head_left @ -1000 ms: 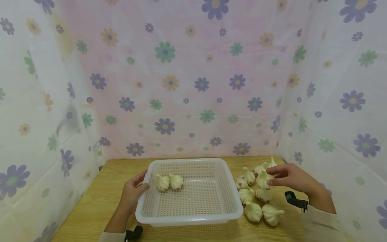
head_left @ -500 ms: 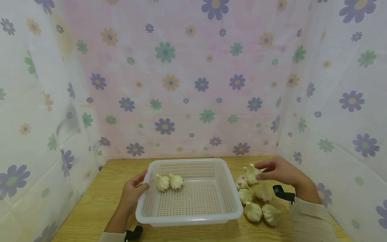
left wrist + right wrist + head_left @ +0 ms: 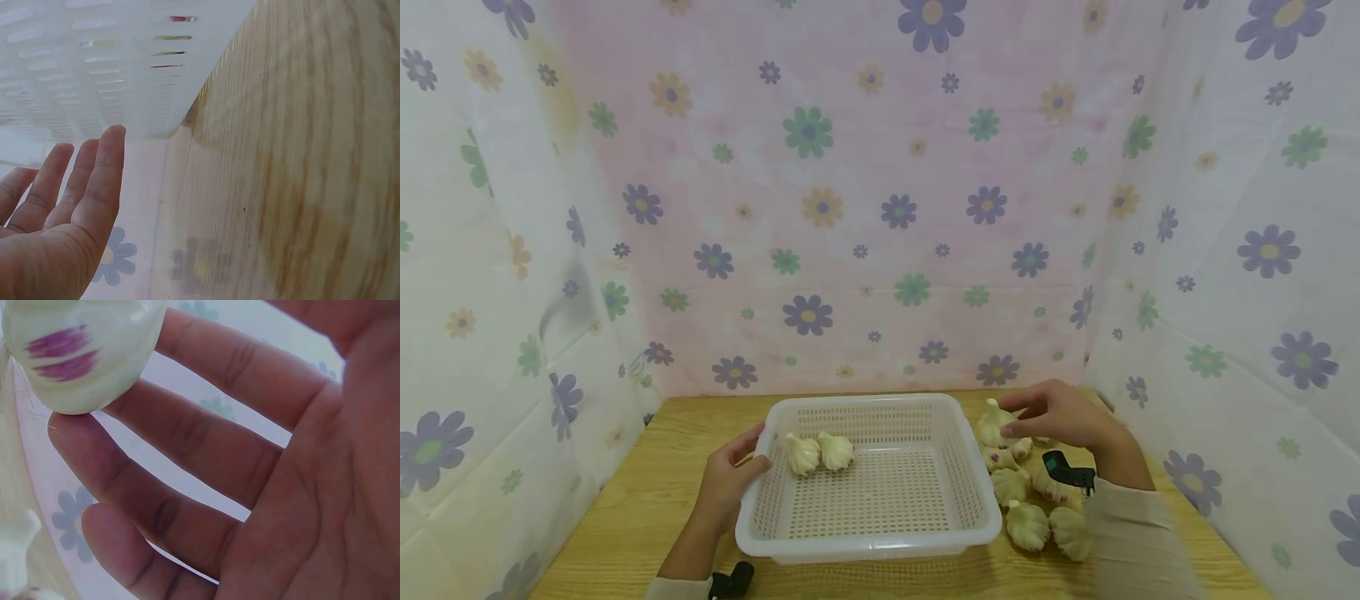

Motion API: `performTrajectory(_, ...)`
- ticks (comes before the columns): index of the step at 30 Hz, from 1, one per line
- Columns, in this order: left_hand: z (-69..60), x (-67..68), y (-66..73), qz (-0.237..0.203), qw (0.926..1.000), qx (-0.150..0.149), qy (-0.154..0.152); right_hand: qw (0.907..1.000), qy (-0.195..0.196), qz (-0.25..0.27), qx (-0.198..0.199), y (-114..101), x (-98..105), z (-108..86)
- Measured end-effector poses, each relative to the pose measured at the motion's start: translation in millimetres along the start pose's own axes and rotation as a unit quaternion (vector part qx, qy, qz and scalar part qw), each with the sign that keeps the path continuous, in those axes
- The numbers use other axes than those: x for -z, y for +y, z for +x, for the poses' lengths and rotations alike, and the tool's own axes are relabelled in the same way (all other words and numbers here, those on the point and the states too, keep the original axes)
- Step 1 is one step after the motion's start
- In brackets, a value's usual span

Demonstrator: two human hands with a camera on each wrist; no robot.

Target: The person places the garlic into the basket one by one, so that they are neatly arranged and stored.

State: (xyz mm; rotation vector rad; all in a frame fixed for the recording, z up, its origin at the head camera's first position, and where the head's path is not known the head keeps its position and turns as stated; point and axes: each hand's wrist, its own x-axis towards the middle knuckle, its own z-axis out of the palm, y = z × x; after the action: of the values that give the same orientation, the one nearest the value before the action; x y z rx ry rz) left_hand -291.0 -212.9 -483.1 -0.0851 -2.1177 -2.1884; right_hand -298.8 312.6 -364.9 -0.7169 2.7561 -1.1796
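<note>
A white plastic basket [image 3: 868,548] with slotted walls stands on the table. My left hand [image 3: 726,479] grips its left rim, the thumb over the edge and the fingers under it along the outer wall. Inside, at the back left, lie two garlic bulbs [image 3: 837,451] side by side. Just off the basket's right back corner, my right hand [image 3: 1063,417] pinches a garlic bulb [image 3: 994,423] with its stem up. In the right wrist view that bulb [image 3: 81,356] shows purple streaks and touches the fingertips. Several more garlic bulbs [image 3: 1027,525] lie right of the basket, some partly hidden by my right arm.
The wooden table [image 3: 647,500] has flower-print cloth [image 3: 865,250] hanging behind it and at both sides. A black wrist camera mount [image 3: 1063,471] sits by my right wrist, above the bulbs. Another black mount [image 3: 732,579] is at my left wrist.
My right hand has moved left from the back of the garlic pile, carrying the pinched bulb close to the basket's right rim. The left hand and basket stay in place.
</note>
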Motion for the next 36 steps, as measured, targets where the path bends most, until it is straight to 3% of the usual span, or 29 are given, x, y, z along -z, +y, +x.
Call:
performTrajectory(20,0.2,0.9,0.5,-0.008,1.0000,0.002,-0.001,0.9980,-0.038,0.046,0.017,-15,-33,45.3)
performTrajectory(36,0.4,-1.2,1.4,0.001,1.0000,-0.005,0.003,0.9982,-0.055,0.008,0.021,-33,-63,77.8)
